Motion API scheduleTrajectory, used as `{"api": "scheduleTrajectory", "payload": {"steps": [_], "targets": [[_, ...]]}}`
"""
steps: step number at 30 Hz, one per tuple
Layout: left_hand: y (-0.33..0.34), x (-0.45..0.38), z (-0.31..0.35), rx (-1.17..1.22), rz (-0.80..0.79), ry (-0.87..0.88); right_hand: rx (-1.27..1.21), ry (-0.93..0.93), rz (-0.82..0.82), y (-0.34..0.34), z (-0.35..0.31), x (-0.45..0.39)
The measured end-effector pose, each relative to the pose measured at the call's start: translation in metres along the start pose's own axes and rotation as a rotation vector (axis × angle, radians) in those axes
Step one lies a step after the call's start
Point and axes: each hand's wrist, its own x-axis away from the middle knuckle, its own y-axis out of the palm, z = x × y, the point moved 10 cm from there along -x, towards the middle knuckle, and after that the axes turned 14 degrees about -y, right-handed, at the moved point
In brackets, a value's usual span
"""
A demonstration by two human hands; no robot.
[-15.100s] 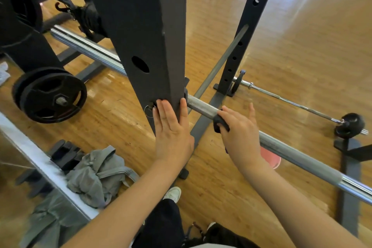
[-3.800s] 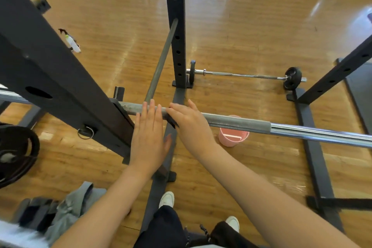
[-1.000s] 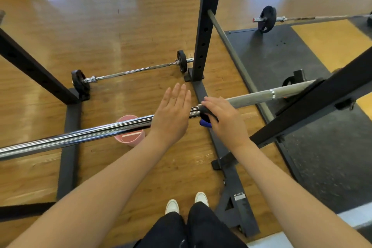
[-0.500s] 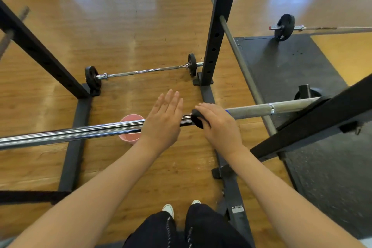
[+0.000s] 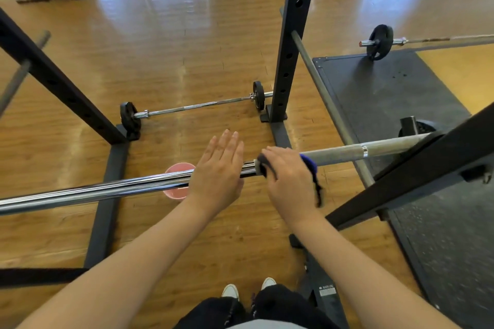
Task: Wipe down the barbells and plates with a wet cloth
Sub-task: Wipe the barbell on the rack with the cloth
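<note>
One bar (image 5: 107, 191) lies across the rack at waist height in front of me; my right hand (image 5: 290, 181) is curled round it, clamping a dark cloth (image 5: 311, 168) against the steel where the shiny part meets the grey knurl; my left hand (image 5: 217, 168) rests flat on the bar just beside, fingers straight and together; I judge the wipe midway on this bar, its right end not yet reached. Two more barbells wait on the floor: one (image 5: 197, 107) beyond the rack with two small plates, one (image 5: 379, 41) far right with one plate showing; both look untouched. One pink bucket (image 5: 176, 168) sits below the bar.
</note>
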Motion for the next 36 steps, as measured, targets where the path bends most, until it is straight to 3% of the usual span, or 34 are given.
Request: {"api": "scheduleTrajectory", "payload": {"steps": [6, 12, 17, 20, 25, 29, 33, 36], "targets": [[-0.001, 0.001, -0.001, -0.005, 0.004, 0.012, -0.006, -0.167, -0.026, -0.014, 0.017, 0.021], [0.003, 0.000, -0.002, -0.003, -0.031, -0.003, 0.051, 0.068, 0.084, -0.031, 0.040, 0.030], [0.001, 0.000, -0.002, 0.045, -0.035, -0.010, -0.020, -0.075, -0.015, 0.008, -0.011, -0.005], [0.001, 0.000, -0.001, 0.055, -0.011, 0.011, -0.056, -0.096, -0.070, 0.001, -0.001, 0.000], [0.001, -0.001, -0.001, 0.040, 0.028, 0.024, 0.040, 0.066, 0.000, -0.043, 0.051, 0.021], [0.002, 0.000, 0.000, 0.044, 0.055, 0.036, 0.035, 0.181, 0.080, -0.035, 0.042, 0.010], [0.002, 0.000, -0.001, 0.064, 0.058, 0.019, -0.004, 0.084, 0.019, 0.005, -0.008, 0.001], [0.001, 0.001, -0.001, 0.062, 0.061, 0.026, -0.021, -0.032, -0.058, 0.006, -0.005, 0.004]]}}
